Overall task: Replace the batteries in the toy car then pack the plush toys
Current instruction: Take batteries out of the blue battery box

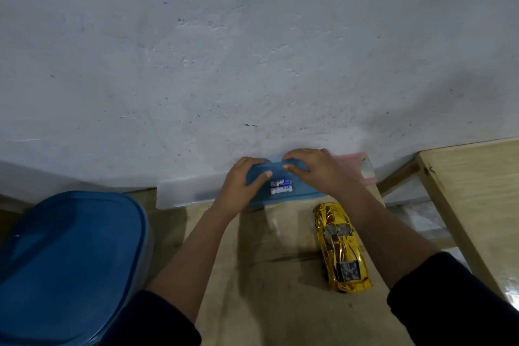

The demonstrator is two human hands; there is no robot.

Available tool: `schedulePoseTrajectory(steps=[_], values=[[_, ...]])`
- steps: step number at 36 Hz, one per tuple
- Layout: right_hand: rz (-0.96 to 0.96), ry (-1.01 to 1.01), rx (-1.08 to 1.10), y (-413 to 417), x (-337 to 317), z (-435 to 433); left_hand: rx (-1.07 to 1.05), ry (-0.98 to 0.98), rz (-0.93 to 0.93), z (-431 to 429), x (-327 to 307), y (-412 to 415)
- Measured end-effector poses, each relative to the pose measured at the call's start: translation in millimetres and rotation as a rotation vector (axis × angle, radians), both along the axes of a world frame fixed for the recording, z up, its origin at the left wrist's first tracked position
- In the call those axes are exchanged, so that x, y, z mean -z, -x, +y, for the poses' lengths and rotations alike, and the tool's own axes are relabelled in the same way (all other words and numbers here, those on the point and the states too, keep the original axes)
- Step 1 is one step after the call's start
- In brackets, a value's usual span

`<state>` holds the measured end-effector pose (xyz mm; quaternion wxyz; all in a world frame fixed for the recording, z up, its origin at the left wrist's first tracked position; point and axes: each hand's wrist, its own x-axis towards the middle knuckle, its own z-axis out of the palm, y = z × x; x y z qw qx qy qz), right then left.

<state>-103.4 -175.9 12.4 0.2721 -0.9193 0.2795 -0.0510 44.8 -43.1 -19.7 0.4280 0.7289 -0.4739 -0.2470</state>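
Observation:
A shiny gold toy car (341, 247) lies on the wooden table (275, 303), right of centre, its nose pointing away from me. At the table's far edge by the wall, both my hands hold a small blue translucent case (297, 194). Two white-and-blue batteries (281, 186) show through it, lying side by side. My left hand (243, 185) grips the case's left end, thumb on top. My right hand (317, 170) presses on its top right part. No plush toys are in view.
A long clear plastic box (182, 191) runs along the wall behind the case, with a pinkish part (356, 160) at its right. A big blue-lidded tub (67, 264) stands at the left. A second wooden table (477, 191) is at the right.

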Motion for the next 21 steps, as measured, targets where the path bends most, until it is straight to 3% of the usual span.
schedulePoseTrajectory(steps=[12,16,21], values=[[-0.253,0.219,0.174,37.6,15.6,20.2,-0.153,-0.042,0.227,4.1,6.9,-3.0],[-0.188,0.189,0.144,48.1,28.7,26.0,-0.162,-0.046,0.244,1.3,7.5,-4.6],[0.031,0.138,0.120,47.8,40.8,23.6,-0.155,-0.071,0.243,-1.6,8.4,-9.4]])
